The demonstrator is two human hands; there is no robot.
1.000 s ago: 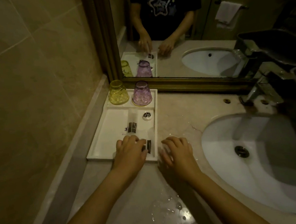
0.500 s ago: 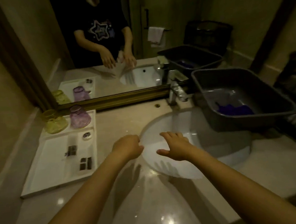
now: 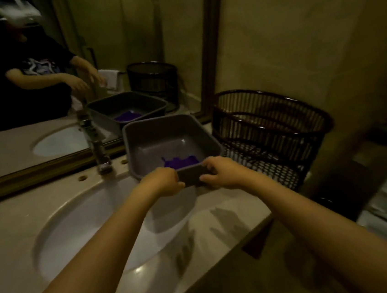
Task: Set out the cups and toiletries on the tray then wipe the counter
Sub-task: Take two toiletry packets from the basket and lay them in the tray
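At the far left a gold-framed wall mirror (image 3: 64, 64) reflects the person's dark shirt and arms. Below it, the oval white sink basin (image 3: 77, 230) is set into the beige marble counter (image 3: 9, 225), with a chrome faucet (image 3: 99, 154) standing at its far edge. Over the basin's right rim the left hand (image 3: 161, 182) grips the near wall of a grey rectangular plastic tub (image 3: 163, 137), fingers curled over the rim and thumb pressed to the outside. A purple cloth (image 3: 181, 162) lies crumpled on the tub's floor at the near side, just beyond both hands. The right hand (image 3: 221, 173) grips the same near wall just right of the left, fingers hooked over the rim and thumb below. The tub sits on the counter right of the faucet, its far side near the mirror frame. At the far right a dark woven wicker basket (image 3: 274, 133) stands just beside the tub, at the counter's end.
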